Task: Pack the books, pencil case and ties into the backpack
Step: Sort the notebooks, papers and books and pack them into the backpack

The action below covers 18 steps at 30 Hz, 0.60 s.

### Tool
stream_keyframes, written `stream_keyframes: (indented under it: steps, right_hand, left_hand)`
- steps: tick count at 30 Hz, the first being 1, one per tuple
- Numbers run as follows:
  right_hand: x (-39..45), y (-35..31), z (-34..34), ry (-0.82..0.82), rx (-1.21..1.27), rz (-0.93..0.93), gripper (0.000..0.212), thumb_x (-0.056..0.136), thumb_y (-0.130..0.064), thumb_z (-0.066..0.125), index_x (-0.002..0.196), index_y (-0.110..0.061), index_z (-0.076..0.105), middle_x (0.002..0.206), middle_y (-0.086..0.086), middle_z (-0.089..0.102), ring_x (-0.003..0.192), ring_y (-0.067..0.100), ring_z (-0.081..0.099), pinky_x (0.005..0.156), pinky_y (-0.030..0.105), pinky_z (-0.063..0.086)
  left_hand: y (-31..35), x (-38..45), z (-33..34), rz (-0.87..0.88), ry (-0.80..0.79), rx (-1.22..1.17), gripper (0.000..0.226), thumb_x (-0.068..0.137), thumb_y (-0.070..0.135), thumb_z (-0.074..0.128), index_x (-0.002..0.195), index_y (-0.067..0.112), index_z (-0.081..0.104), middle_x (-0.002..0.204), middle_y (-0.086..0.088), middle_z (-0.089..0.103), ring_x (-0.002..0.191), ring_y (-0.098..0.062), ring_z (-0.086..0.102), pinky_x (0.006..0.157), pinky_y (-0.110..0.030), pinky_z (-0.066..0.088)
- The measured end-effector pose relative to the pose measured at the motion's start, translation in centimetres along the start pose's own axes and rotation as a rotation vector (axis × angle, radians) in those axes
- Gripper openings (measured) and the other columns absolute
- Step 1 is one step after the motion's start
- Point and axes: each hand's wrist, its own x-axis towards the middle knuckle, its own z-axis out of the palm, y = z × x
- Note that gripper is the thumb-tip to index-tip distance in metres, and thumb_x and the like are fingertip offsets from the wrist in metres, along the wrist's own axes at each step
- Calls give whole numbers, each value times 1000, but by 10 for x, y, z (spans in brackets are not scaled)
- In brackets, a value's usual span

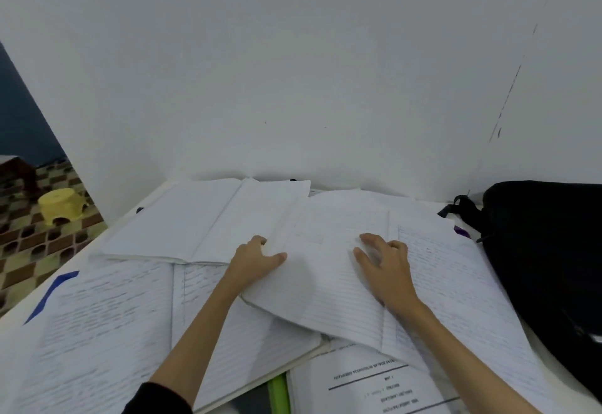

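Several open lined notebooks cover the white table. My left hand (255, 259) grips the left page edge of the open notebook in the middle (329, 286), thumb on top and fingers curled under the page. My right hand (386, 263) rests on that notebook near its spine, fingers bent and spread. A black backpack (547, 267) lies at the right, touching the notebook's right page. Another open notebook (208, 221) lies at the back left, and a written one (104, 332) at the front left. No pencil case or ties are visible.
A printed sheet (374, 384) and a green strip (278, 394) lie at the front edge. The white wall (293, 71) stands right behind the table. A yellow plastic stool (62, 206) sits on the patterned floor at the left.
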Motion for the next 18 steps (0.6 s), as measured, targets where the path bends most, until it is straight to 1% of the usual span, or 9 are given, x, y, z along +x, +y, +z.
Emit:
stream_keyframes:
  steps: [4, 6, 8, 9, 10, 12, 14, 16, 18]
  right_hand:
    - [0, -5, -5, -30, 85, 15, 34, 92, -34, 56, 126, -29, 54, 130, 2, 34, 121, 10, 31, 95, 21, 28]
    - [0, -11, -5, -91, 74, 2, 37, 92, -37, 55, 129, -31, 51, 126, 1, 33, 118, 12, 35, 94, 21, 29]
    - [3, -19, -3, -153, 110, -34, 37, 92, -41, 55, 128, -32, 52, 123, -2, 41, 116, 13, 45, 93, 19, 32]
    - [6, -23, -2, -175, 155, -59, 34, 92, -40, 56, 124, -29, 55, 120, -4, 49, 113, 14, 52, 91, 16, 36]
    - [10, -30, -3, -193, 200, -72, 29, 92, -37, 56, 118, -26, 59, 116, -7, 55, 109, 14, 56, 90, 13, 38]
    - [18, -42, -8, -221, 271, -62, 20, 93, -35, 54, 106, -24, 65, 108, -10, 63, 103, 9, 58, 91, 19, 42]
    - [24, -50, -20, -250, 311, -26, 29, 93, -42, 50, 99, -21, 69, 104, -2, 68, 99, 11, 59, 89, 25, 44]
    - [26, -57, -35, -283, 341, 4, 42, 93, -50, 44, 101, -17, 69, 104, -2, 71, 100, 17, 64, 91, 33, 47]
    - [28, -65, -54, -295, 388, 17, 51, 91, -56, 40, 106, -16, 68, 103, -2, 73, 98, 22, 67, 89, 38, 50]
  left_hand:
    - [8, -12, -14, 15, -104, -447, 28, 88, 24, 65, 109, 7, 57, 121, -11, 61, 79, -10, 59, 60, -16, 46]
    - [19, -18, -26, 73, -36, -520, 34, 90, 23, 62, 120, 12, 50, 117, 4, 51, 82, -9, 54, 64, -17, 43]
    - [28, -19, -42, 137, 58, -520, 42, 91, 21, 61, 128, 14, 44, 115, 7, 44, 90, -10, 50, 70, -19, 40]
    - [33, -20, -51, 181, 92, -495, 40, 90, 21, 62, 127, 14, 47, 117, 7, 48, 92, -12, 52, 69, -21, 40]
    - [36, -18, -59, 229, 118, -437, 33, 90, 21, 63, 120, 14, 51, 114, 5, 54, 93, -16, 55, 66, -21, 41]
    - [45, -17, -76, 309, 166, -290, 21, 89, 22, 63, 107, 15, 54, 101, 2, 59, 91, -18, 58, 61, -18, 40]
    - [60, -17, -85, 369, 166, -169, 21, 89, 26, 61, 104, 13, 54, 97, 1, 59, 85, -17, 58, 61, -21, 41]
    - [84, -21, -85, 452, 128, -125, 25, 90, 30, 60, 106, 13, 53, 98, 1, 60, 83, -15, 59, 60, -24, 41]
    - [114, -30, -75, 541, 70, -123, 27, 92, 33, 55, 111, 15, 50, 102, 1, 60, 88, -14, 59, 66, -25, 44]
